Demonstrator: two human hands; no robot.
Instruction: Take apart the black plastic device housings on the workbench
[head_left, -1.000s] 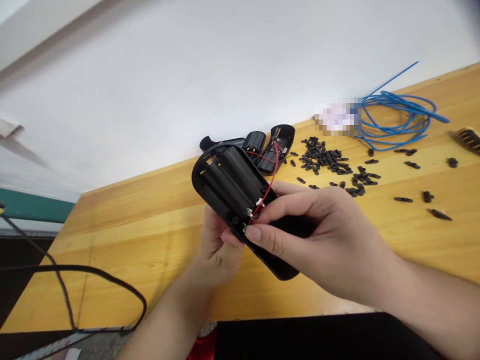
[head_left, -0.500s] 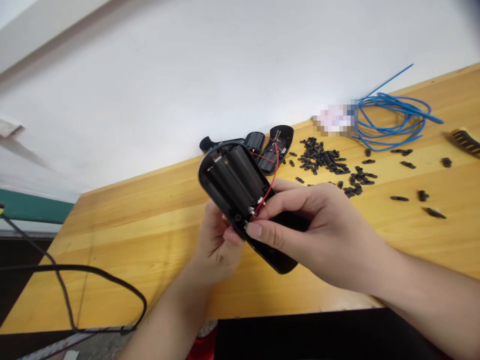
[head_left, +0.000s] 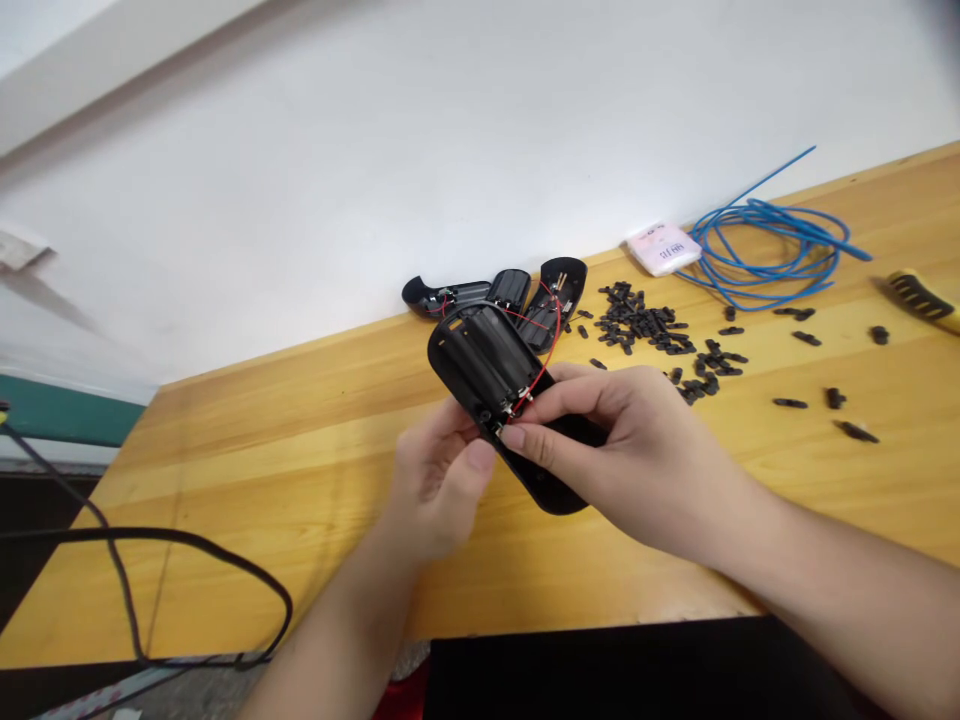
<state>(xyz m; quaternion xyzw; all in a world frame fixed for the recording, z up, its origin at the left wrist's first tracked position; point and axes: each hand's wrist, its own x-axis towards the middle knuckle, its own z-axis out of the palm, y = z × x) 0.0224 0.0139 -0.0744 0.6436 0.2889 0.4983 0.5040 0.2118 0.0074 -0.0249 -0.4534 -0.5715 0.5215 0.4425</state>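
Observation:
A black plastic housing (head_left: 487,355) with battery slots and a red wire (head_left: 553,350) is held tilted above the wooden table (head_left: 300,440). My left hand (head_left: 442,480) grips its lower left edge, thumb near the rim and the other fingers partly hidden behind it. My right hand (head_left: 637,450) is closed on the housing's middle, with thumb and index finger pinching beside the metal contacts where the red wire ends. Whether a small part sits between those fingertips is hard to make out. Behind it lie more black housings (head_left: 551,310) with red wires.
Several small black parts (head_left: 645,322) are heaped and scattered right of the housings. Near the wall are a pink-white packet (head_left: 664,248) and a blue cable coil (head_left: 772,245). A yellow-black handle (head_left: 922,298) lies far right; a black cable (head_left: 202,543) loops at left.
The housing has shifted slightly right, with its lower end raised and its upper end lowered. My left thumb has slid up along its edge. My right hand keeps its pinch.

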